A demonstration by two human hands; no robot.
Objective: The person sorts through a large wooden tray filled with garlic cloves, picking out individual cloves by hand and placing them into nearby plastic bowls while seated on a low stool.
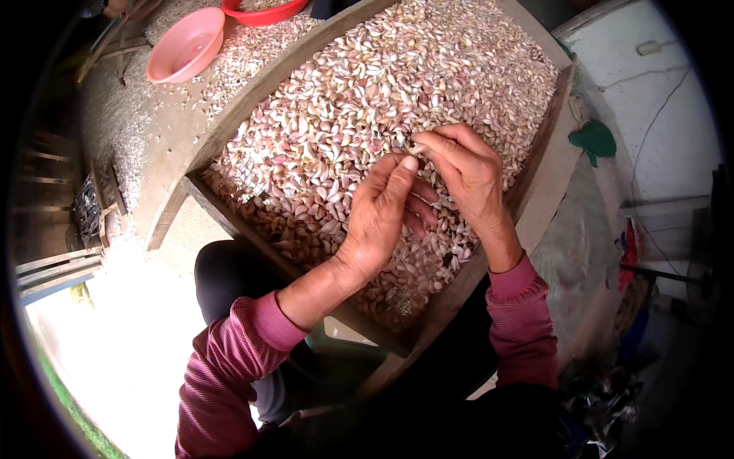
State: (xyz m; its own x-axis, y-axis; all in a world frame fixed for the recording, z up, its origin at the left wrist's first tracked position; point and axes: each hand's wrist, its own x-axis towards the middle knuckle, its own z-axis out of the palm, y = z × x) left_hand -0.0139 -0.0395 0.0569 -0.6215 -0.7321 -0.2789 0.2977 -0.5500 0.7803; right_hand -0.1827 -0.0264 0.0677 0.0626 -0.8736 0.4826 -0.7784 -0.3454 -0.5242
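Observation:
Loose garlic cloves [329, 130], pinkish and cream, fill a wooden tray [252, 118] in front of me. Over its nearer half my two hands meet at the fingertips. My left hand [388, 199] is closed, thumb pressed on the index finger, its other fingers curled beneath. What it pinches looks like a garlic clove, mostly hidden by the fingers. Just right of it, my right hand [468, 172] brings thumb and index finger together at the same spot, closed on the same small piece. Below the hands the cloves lie in shadow, thinner toward the tray's near corner.
A pink basin [187, 46] and a red basin [267, 12] stand on the floor at the far left, among scattered skins and cloves. Wooden slats [57, 264] are at the left. A dark green cloth-like thing [594, 141] lies right of the tray. My knees are under the near edge.

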